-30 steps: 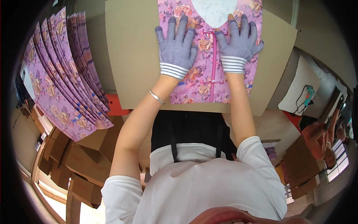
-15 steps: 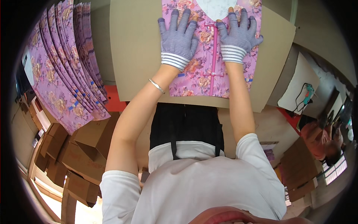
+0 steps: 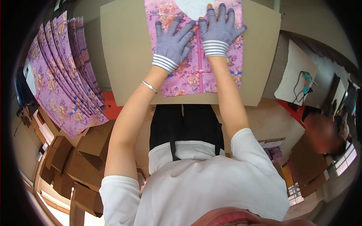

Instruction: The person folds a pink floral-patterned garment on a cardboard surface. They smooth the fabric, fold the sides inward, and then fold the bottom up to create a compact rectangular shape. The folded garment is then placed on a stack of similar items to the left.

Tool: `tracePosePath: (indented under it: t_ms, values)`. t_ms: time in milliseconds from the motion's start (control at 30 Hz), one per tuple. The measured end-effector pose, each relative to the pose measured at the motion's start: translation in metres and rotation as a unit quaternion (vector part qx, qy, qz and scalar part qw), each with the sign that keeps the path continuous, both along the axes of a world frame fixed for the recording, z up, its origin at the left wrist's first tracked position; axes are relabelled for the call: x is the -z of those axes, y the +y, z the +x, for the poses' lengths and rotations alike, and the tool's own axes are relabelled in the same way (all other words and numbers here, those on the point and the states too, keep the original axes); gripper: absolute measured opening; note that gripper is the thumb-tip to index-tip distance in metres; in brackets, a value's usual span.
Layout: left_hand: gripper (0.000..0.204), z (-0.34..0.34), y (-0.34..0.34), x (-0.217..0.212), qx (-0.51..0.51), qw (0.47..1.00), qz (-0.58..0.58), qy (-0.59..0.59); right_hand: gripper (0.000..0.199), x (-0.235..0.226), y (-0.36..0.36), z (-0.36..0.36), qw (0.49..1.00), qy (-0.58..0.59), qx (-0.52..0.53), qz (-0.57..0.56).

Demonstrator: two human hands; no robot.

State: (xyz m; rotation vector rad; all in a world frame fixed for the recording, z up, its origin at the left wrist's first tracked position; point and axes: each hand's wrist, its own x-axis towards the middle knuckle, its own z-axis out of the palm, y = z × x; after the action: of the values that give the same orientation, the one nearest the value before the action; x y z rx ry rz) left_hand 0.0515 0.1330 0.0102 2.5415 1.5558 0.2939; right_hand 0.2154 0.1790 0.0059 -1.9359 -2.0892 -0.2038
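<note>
Purple floral fabric [image 3: 181, 82] lies flat on a tan board [image 3: 122, 49], its top cut off from view. Gloved hands cover part of it, and I can hardly make out the upper end of its pink centre strip [image 3: 200, 81] near the fingertips. The left hand [image 3: 171, 45] slants inward, palm down, fingers apart; the right hand [image 3: 219, 32] points forward, fingers spread wide. Off to the right, another person [image 3: 322, 133] is blurred.
</note>
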Motion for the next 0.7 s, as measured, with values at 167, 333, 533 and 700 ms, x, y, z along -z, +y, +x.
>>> tracePosePath:
  t_ms: [167,333,533,700]
  values:
    - [0.047,0.001,0.002,-0.008,0.009,1.000,-0.014,-0.007,0.049,-0.006,-0.024,0.031,0.979,-0.012,-0.185,-0.083]
    - [0.048,0.001,0.002,-0.006,-0.005,0.999,-0.020,-0.038,0.046,-0.016,-0.072,0.082,0.919,0.033,-0.358,-0.163]
    - [0.052,0.000,0.003,-0.013,-0.004,0.997,-0.067,-0.027,0.051,0.026,0.104,0.080,0.922,0.055,-0.330,-0.195]
    - [0.055,0.001,0.009,-0.013,0.006,0.997,-0.074,-0.017,0.050,0.003,0.227,0.065,0.912,-0.025,-0.405,0.062]
